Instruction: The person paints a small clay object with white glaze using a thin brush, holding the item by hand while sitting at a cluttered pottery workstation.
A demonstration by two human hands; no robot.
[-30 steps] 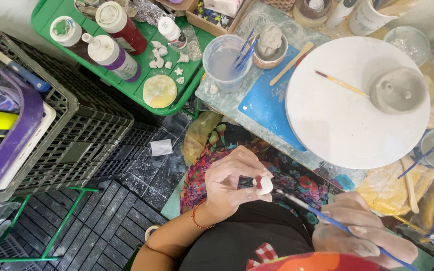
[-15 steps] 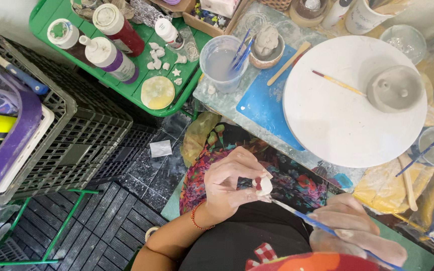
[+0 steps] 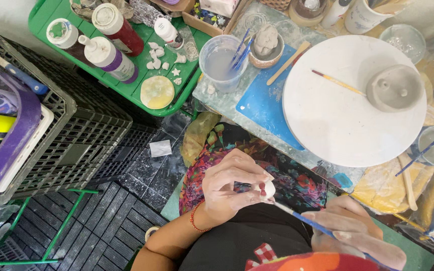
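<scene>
Painting seems to be the step in hand: the left hand (image 3: 229,188) holds a small white clay piece (image 3: 268,189) above the lap, its fingers clamped together around it, while the right hand (image 3: 350,233) grips a thin blue brush (image 3: 302,218) whose tip touches the piece. I judge that the next stroke asks for a steady hold and a slow turn of the piece. On the worktop (image 3: 227,100) a clear cup (image 3: 220,61) holds cloudy water and blue brushes, a small bowl (image 3: 266,56) holds a grey clay lump, and the green tray (image 3: 141,95) carries paint bottles and little white shapes.
</scene>
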